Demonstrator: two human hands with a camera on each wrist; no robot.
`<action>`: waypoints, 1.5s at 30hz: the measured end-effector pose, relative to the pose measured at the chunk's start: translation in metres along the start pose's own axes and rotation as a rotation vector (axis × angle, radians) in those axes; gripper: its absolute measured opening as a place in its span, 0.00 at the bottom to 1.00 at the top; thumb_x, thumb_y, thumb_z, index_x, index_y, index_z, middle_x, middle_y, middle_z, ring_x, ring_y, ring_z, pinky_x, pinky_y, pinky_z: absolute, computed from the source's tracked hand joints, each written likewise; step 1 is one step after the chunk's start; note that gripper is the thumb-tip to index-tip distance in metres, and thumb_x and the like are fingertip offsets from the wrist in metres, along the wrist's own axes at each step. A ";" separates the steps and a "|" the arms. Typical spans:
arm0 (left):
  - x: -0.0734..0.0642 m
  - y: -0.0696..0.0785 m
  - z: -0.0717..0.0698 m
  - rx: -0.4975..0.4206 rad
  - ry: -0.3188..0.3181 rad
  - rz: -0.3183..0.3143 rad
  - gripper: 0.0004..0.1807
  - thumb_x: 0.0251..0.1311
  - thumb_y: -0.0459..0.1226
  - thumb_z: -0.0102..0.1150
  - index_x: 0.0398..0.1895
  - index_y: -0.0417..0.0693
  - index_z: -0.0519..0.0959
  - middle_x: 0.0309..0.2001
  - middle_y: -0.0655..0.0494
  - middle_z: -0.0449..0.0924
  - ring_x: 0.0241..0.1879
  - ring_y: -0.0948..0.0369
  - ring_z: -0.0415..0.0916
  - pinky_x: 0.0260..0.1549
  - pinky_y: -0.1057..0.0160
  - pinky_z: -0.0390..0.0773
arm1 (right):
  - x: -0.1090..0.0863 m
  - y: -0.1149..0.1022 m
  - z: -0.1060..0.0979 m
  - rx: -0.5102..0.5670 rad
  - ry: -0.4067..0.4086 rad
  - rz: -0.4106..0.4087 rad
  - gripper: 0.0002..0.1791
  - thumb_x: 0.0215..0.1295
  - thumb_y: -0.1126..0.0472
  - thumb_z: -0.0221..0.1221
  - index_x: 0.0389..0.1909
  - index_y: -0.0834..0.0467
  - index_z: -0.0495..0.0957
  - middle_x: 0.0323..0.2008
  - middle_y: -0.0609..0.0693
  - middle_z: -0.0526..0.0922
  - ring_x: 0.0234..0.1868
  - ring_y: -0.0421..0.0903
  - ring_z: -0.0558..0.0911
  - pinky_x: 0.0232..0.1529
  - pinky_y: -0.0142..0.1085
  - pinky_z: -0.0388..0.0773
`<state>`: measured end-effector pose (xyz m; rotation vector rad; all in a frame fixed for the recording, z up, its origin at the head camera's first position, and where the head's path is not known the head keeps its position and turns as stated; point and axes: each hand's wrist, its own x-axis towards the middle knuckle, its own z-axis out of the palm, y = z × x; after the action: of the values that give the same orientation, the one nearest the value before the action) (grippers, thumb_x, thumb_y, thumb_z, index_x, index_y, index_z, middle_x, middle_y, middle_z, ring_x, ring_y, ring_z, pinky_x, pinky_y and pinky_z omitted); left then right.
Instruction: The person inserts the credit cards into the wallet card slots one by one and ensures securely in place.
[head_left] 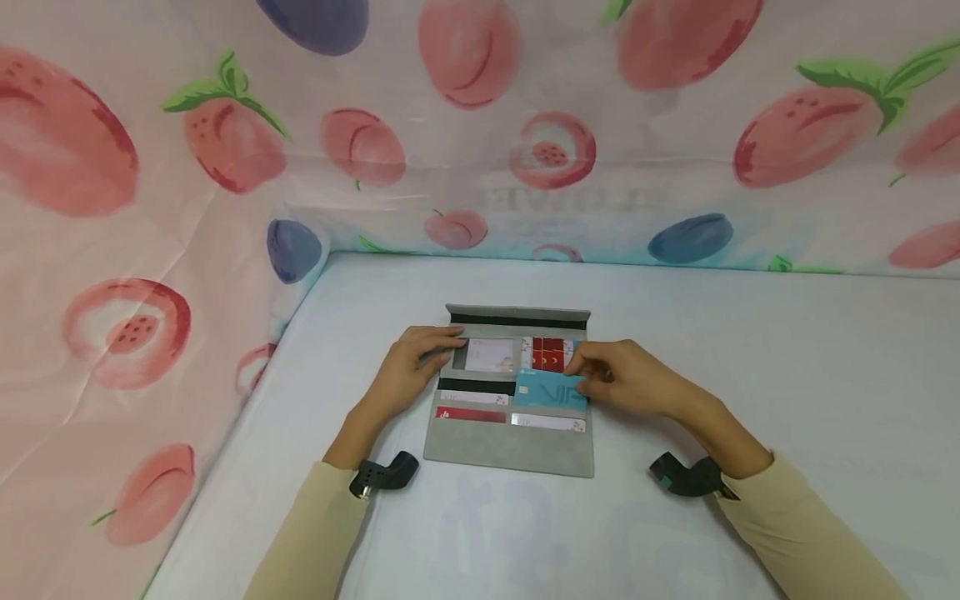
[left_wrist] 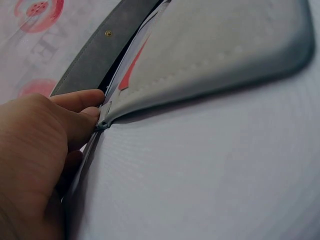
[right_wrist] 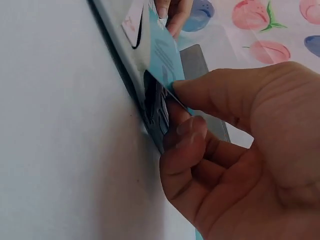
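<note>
An unfolded grey card wallet (head_left: pixel 510 454) lies on the white surface, with cards in several of its slots. My right hand (head_left: pixel 637 377) pinches a light blue card (head_left: pixel 542 390) by its right edge, thumb on its upper face. The card overlaps the right-hand slots; in the right wrist view its near edge (right_wrist: pixel 169 65) stands slightly raised from the wallet. My left hand (head_left: pixel 408 367) holds the wallet's left edge between fingers and thumb, as the left wrist view shows. Above the blue card sits a red and white card (head_left: pixel 546 354).
A pale card (head_left: pixel 491 355) shows in the upper left window. Lower slots hold a red card (head_left: pixel 471 415) and white cards (head_left: pixel 551 422). The wallet's flap (head_left: pixel 517 313) stands up at the far edge. Fruit-patterned cloth (head_left: pixel 420 183) hangs behind and to the left.
</note>
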<state>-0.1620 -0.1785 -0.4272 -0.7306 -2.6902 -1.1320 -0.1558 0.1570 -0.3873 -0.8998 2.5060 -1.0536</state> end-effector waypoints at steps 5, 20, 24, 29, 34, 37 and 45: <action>0.001 0.000 0.001 -0.006 -0.005 -0.011 0.15 0.62 0.30 0.59 0.51 0.48 0.82 0.60 0.58 0.75 0.60 0.57 0.66 0.60 0.54 0.64 | -0.001 0.000 0.000 0.013 -0.013 0.014 0.08 0.60 0.70 0.61 0.38 0.54 0.80 0.33 0.43 0.80 0.33 0.43 0.74 0.37 0.36 0.74; 0.001 -0.001 -0.001 -0.005 -0.003 -0.008 0.15 0.62 0.29 0.59 0.51 0.48 0.82 0.60 0.57 0.75 0.60 0.56 0.66 0.60 0.54 0.64 | 0.001 0.001 0.002 0.014 -0.062 -0.025 0.08 0.61 0.68 0.63 0.37 0.53 0.82 0.35 0.41 0.82 0.32 0.43 0.73 0.35 0.33 0.73; 0.001 -0.001 -0.001 -0.010 -0.007 -0.009 0.15 0.62 0.29 0.59 0.51 0.48 0.82 0.60 0.58 0.75 0.60 0.56 0.66 0.59 0.54 0.64 | 0.001 0.002 0.002 -0.008 -0.047 -0.045 0.10 0.61 0.70 0.60 0.39 0.53 0.81 0.34 0.41 0.81 0.32 0.42 0.73 0.36 0.34 0.73; 0.002 0.000 -0.001 -0.012 -0.021 -0.008 0.15 0.62 0.30 0.59 0.52 0.48 0.82 0.61 0.58 0.74 0.60 0.56 0.65 0.60 0.53 0.63 | 0.002 0.004 0.003 0.026 -0.055 -0.035 0.13 0.62 0.73 0.57 0.41 0.53 0.82 0.36 0.42 0.81 0.31 0.43 0.72 0.32 0.32 0.72; 0.002 0.001 -0.001 -0.006 -0.066 -0.027 0.17 0.60 0.36 0.63 0.54 0.49 0.81 0.62 0.57 0.72 0.62 0.56 0.62 0.61 0.51 0.61 | 0.001 0.004 0.003 0.049 -0.062 -0.026 0.12 0.63 0.70 0.60 0.43 0.53 0.84 0.39 0.43 0.82 0.32 0.43 0.71 0.30 0.31 0.70; 0.003 0.003 -0.002 0.037 -0.099 -0.027 0.22 0.57 0.41 0.67 0.56 0.51 0.80 0.63 0.55 0.70 0.63 0.55 0.60 0.61 0.50 0.60 | 0.002 0.002 0.003 0.038 -0.053 -0.032 0.12 0.63 0.69 0.60 0.43 0.53 0.84 0.38 0.44 0.82 0.31 0.43 0.71 0.29 0.31 0.69; 0.004 0.015 0.006 0.221 -0.194 -0.074 0.41 0.42 0.57 0.73 0.63 0.60 0.73 0.67 0.52 0.60 0.65 0.49 0.51 0.56 0.43 0.57 | 0.002 0.000 0.000 0.008 -0.032 -0.020 0.12 0.62 0.70 0.60 0.41 0.53 0.85 0.36 0.43 0.83 0.30 0.43 0.71 0.30 0.31 0.71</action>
<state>-0.1585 -0.1642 -0.4206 -0.7440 -2.9633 -0.7960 -0.1574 0.1554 -0.3879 -0.9334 2.4707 -1.0460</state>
